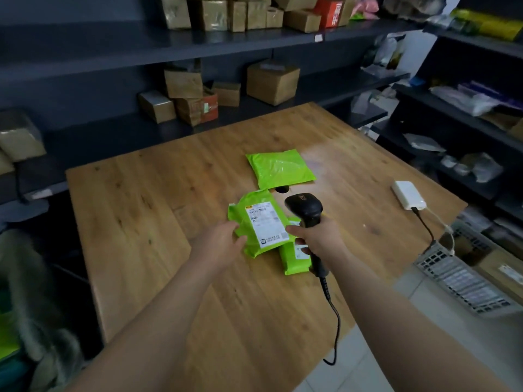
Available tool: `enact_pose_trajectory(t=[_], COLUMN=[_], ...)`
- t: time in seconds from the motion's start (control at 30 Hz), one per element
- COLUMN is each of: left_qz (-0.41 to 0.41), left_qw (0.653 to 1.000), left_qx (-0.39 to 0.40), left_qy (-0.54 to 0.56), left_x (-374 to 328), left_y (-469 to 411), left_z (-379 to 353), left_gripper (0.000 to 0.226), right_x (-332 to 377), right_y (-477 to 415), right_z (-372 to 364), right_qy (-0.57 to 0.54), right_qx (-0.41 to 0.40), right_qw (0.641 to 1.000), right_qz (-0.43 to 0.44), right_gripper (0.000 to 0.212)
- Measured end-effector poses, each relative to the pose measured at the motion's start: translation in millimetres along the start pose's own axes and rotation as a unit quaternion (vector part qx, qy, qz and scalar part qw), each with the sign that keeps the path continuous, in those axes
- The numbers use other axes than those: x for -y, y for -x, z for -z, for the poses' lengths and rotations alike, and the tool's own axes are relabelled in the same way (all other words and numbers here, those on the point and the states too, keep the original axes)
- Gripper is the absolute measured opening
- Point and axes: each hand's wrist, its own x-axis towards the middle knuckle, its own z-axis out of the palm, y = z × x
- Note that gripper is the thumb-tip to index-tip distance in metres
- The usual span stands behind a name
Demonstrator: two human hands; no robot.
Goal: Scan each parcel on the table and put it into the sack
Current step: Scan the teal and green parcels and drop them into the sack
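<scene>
Left grip is clamped on the 9 o'clock edge of the labelled parcel at bench centre. This parcel overlaps a second parcel at 5 o'clock. Right grip is clamped on the scanner. Third parcel: 12 o'clock.

Wooden table fills centre frame. Left hand touches the left edge of a bright green plastic mailer with white printed label, centre; grip unclear. It overlaps a second green mailer to its lower right. Right hand wraps the handle of a black handheld barcode scanner; its coiled black cable hangs toward lower frame. Third green mailer lies flat, upper centre, apart. White rectangular box at right. Grey sack, blurred, lower left.
</scene>
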Motion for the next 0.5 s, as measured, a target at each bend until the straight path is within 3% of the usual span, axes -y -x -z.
enact_pose_trajectory(t=[0.27,0.37,0.5], left_qz=[0.13,0.167,0.208], left_qw=[0.986,0.97,0.906], left_qx=[0.091,0.084,-0.005], left_qy=[0.044,0.157,0.368], left_x=[7.1,3.6,-7.3], left_y=[-64.9,-71.8,-65.6], left_z=[-50.6,-64.9,-69.0], left_gripper=[0.05,0.047,0.04], right_x=[2.6,-0.6,-2.2], right_y=[-75.3,-88.9,-89.1], right_z=[-27.1,-33.1,-30.5], right_qy=[0.042,0.035,-0.001], right_qx=[0.041,0.076,0.117], right_qw=[0.998,0.996,0.993], right_qz=[-0.004,-0.018,-0.024], right_gripper=[0.029,0.022,0.036])
